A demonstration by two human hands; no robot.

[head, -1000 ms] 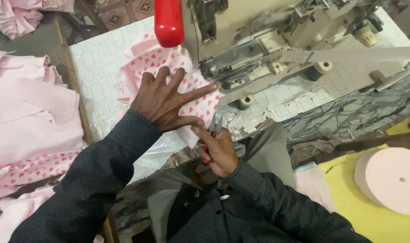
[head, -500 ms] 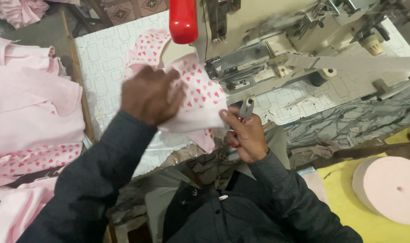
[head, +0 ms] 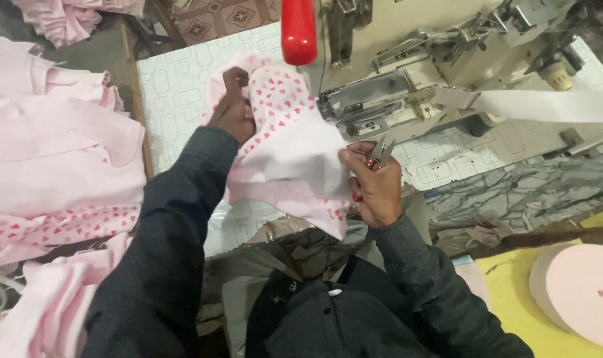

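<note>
My left hand [head: 232, 109] and right hand [head: 374, 189] are bare; I wear a dark charcoal, long-sleeved buttoned shirt [head: 328, 318].

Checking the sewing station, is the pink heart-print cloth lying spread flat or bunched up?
Bunched up: the heart-print cloth is lifted off the table, gathered in folds between the left hand and right hand.

Inspector A: Sewing machine [head: 407, 73] stands at the far right of the surface [head: 175, 86]. Garment piece [head: 288, 146] lies before it, between the 2 hands.

Inspector B: Confirmed. Stacked garments [head: 56, 166] lie left of the surface; tape roll [head: 580, 292] sits near right, beside the person.
</note>
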